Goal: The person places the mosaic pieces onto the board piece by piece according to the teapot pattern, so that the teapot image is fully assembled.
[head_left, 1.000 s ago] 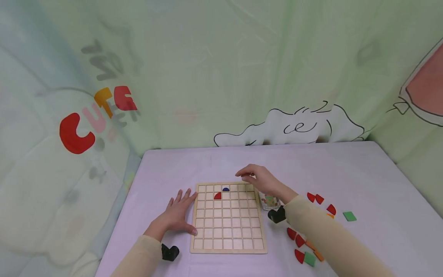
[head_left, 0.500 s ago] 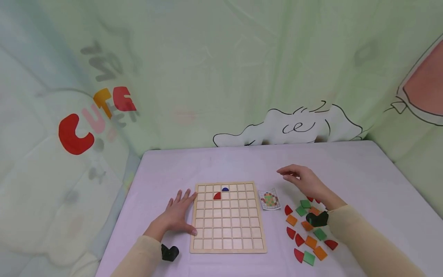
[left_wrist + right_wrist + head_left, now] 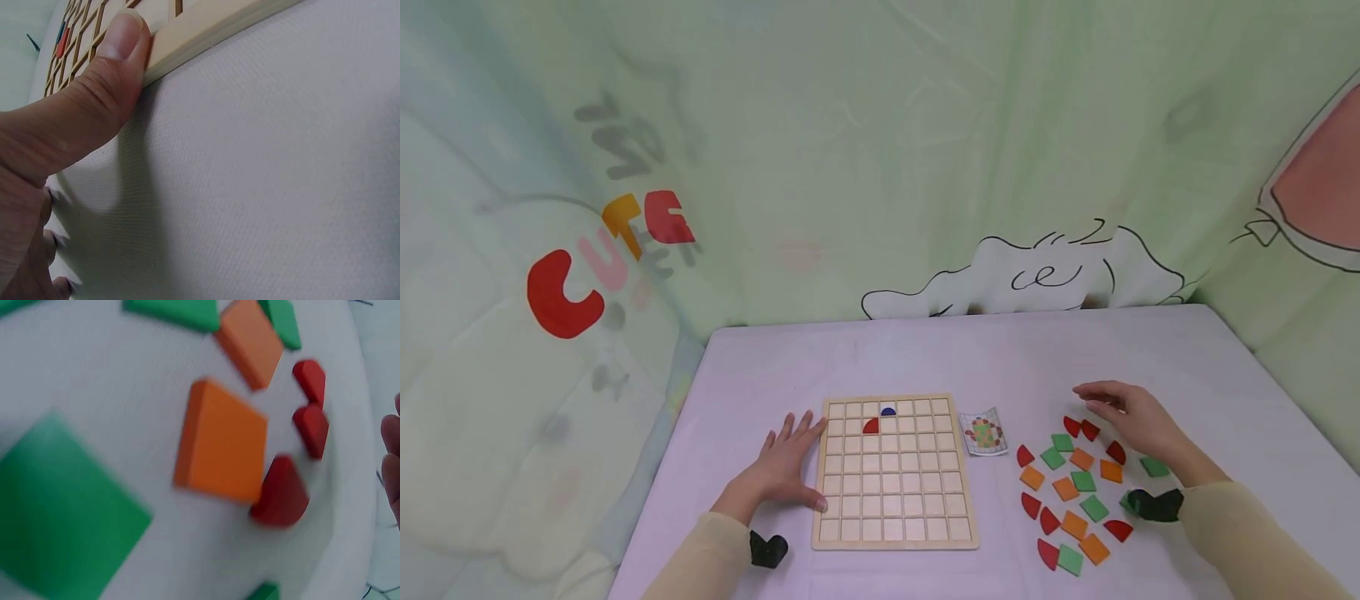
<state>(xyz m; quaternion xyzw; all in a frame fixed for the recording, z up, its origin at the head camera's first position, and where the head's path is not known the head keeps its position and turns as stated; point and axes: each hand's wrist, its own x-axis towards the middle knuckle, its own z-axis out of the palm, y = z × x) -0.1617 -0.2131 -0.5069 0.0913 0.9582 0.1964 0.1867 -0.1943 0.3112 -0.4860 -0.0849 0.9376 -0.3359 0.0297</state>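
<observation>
A wooden grid board lies on the table. In its upper rows sit a red quarter-circle tile and a small blue half-circle tile. My left hand is spread at the board's left edge, its thumb resting on the frame in the left wrist view. Over the far side of the scattered tiles hovers my right hand, fingers loosely bent and nothing visible between them. Beneath it lie red quarter-circles, orange squares and green squares.
Between board and tiles lies a small pattern card printed with a coloured design. The lilac-covered table ends at a printed fabric backdrop. A black wrist camera overlaps a green tile.
My right hand has moved from above the board's upper right corner rightward to over the loose tiles, uncovering the card and more tiles. The left hand stays at the board's edge.
</observation>
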